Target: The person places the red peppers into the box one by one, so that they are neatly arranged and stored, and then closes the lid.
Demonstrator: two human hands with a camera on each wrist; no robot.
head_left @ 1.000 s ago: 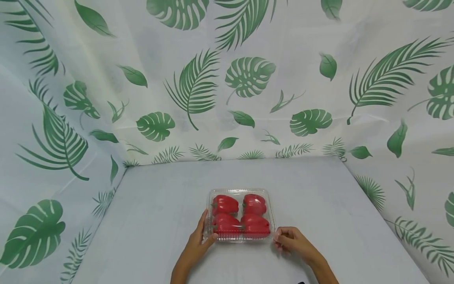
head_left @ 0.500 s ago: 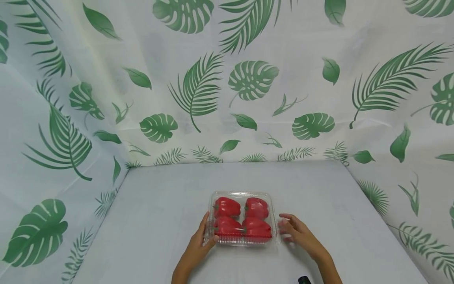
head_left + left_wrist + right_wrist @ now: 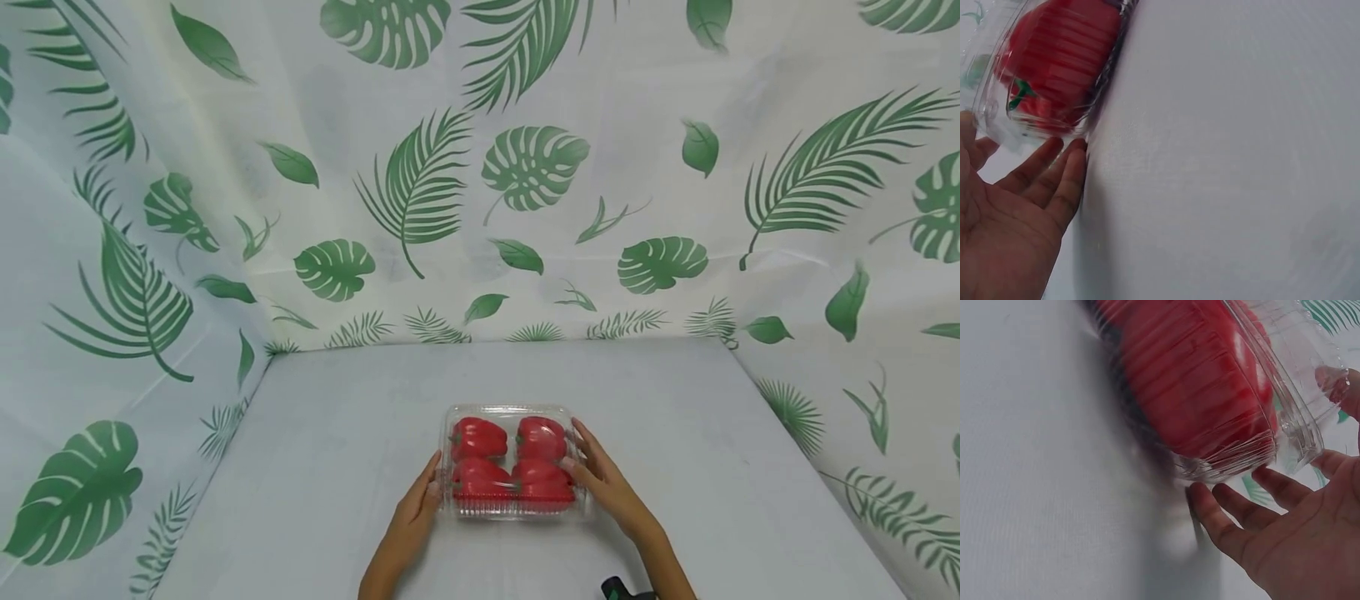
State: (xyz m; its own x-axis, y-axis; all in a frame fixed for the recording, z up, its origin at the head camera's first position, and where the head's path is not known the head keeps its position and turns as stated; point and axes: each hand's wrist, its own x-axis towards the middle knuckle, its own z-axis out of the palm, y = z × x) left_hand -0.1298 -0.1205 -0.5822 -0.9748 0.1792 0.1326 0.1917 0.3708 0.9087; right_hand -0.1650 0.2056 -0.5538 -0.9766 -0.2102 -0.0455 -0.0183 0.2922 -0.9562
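Observation:
A transparent plastic clamshell container (image 3: 510, 510) stands on the table with several red bell peppers (image 3: 543, 479) inside; one green stem (image 3: 1021, 94) shows through its wall. Along the container's left side lies my left hand (image 3: 414, 510), fingers extended with their tips at the lower edge and the thumb beside the rim. My right hand (image 3: 609, 485) holds the opposite side: its thumb laps over the lid's rim while the fingertips (image 3: 1200, 494) meet the lower edge of the wall. The lid (image 3: 1297, 431) lies over the peppers.
The white tabletop (image 3: 337, 417) extends around the container. Leaf-patterned cloth (image 3: 525, 275) hangs behind it and along both sides. A small black object (image 3: 615, 587) shows by the right forearm at the bottom edge.
My right hand first left the container's front right corner with its fingers spreading, then moved onto the right side. The left thumb has slid off the front left rim.

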